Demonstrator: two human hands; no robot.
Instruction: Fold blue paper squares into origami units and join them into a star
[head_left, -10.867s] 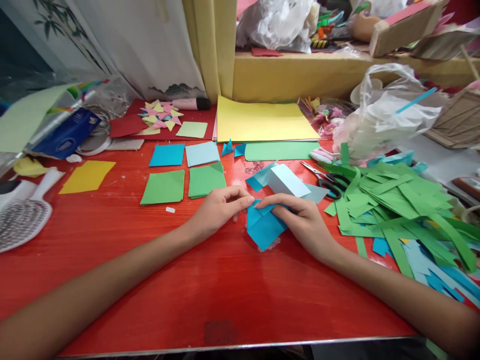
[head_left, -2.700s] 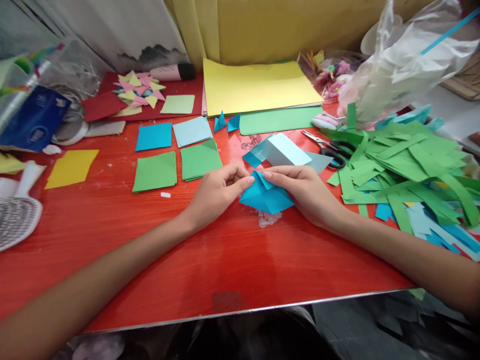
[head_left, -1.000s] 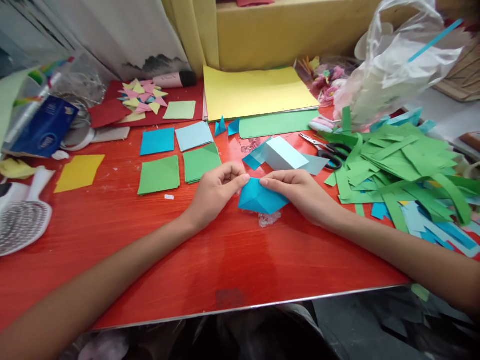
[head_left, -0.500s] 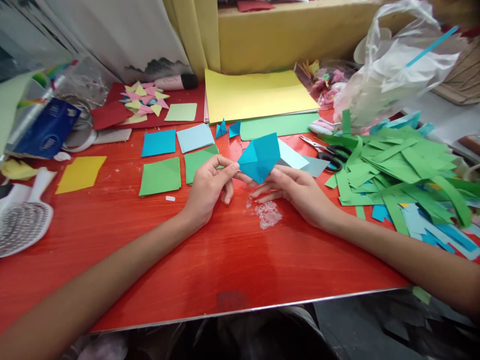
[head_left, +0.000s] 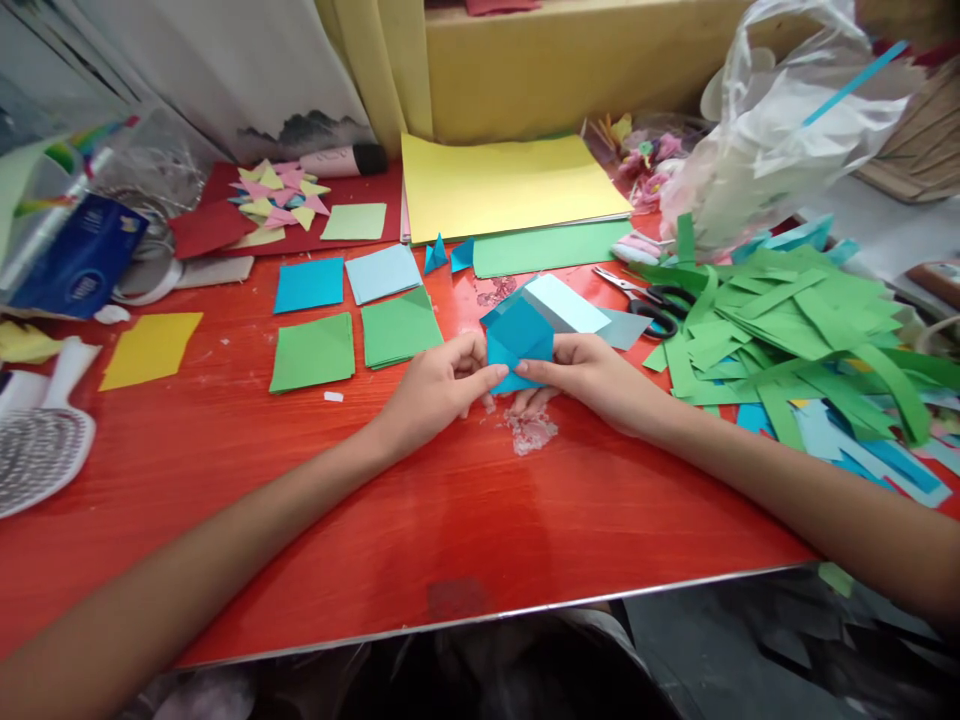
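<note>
A creased blue paper square is held above the table between both hands, with folds showing on its face. My left hand pinches its lower left side, thumb on the front. Gripping the lower right side is my right hand, its thumb also across the front near the left thumb. Fingers behind the sheet are partly hidden. Beyond the hands lie a pale blue folded paper and two small folded blue pieces. Stacked squares in green, blue and light blue sit to the left.
Scissors lie right of the hands, beside a heap of green paper strips. Large yellow sheets are at the back. A hairbrush and yellow paper lie left on the red table. A plastic bag stands back right.
The blue paper has turned and come lower, with its lower edge now between both thumbs. The hands have closed in on it, the right one now gripping its side. The view shifted slightly.
</note>
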